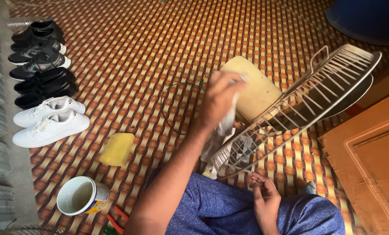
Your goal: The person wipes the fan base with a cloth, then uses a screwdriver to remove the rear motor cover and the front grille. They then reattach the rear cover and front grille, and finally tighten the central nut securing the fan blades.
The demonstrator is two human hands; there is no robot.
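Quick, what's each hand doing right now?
Left hand: closed on a white cloth, pressed against the wire rack.
Right hand: fingers curled, gripping the rack's lower edge.

The left hand (220,102) is raised with fingers curled closed, while the right hand (264,198) rests low, fingers loosely bent.

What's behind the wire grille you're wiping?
Behind the wire grille sit a cream fan blade and a dark rounded piece, seen through the bars. Their lower parts are hidden by the left hand and cloth.
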